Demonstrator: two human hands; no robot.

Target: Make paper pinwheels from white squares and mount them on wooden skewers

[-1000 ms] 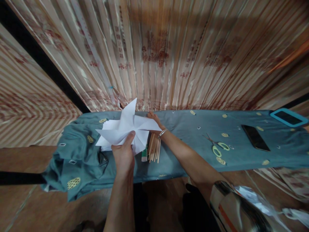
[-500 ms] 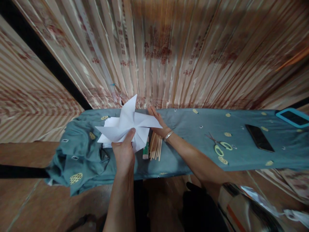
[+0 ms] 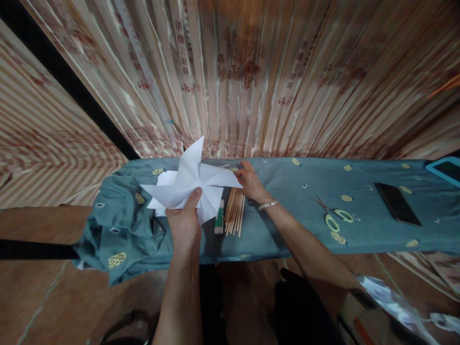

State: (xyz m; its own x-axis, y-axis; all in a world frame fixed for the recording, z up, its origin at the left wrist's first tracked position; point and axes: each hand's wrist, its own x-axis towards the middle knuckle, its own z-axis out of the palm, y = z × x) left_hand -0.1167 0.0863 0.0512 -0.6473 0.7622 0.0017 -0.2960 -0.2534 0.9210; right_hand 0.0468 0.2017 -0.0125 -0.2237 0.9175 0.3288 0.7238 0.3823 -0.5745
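Observation:
A white paper pinwheel (image 3: 190, 179) with folded, pointed blades is held up by my left hand (image 3: 185, 223). The thumb presses near its centre, and the fingers are hidden beneath. My right hand (image 3: 252, 183), with a silver bracelet at the wrist, is beside the tip of the right-hand blade. Its fingers are slightly bent and apart, and nothing shows in them. Under and behind the pinwheel lies a stack of white paper (image 3: 166, 179). A green-and-white glue stick (image 3: 219, 219) and a bundle of thin wooden sticks (image 3: 235, 213) lie just below the right blade.
Scissors with light green handles (image 3: 334, 214) lie open on the teal patterned cloth (image 3: 287, 225). Farther right are a black phone (image 3: 397, 203) and a blue-framed device (image 3: 445, 172). A striped curtain (image 3: 233, 96) hangs along the back edge.
My right hand has drawn back to the right from behind the right blade, its fingers now more bent. The pinwheel stays in my left hand. The view has shifted slightly.

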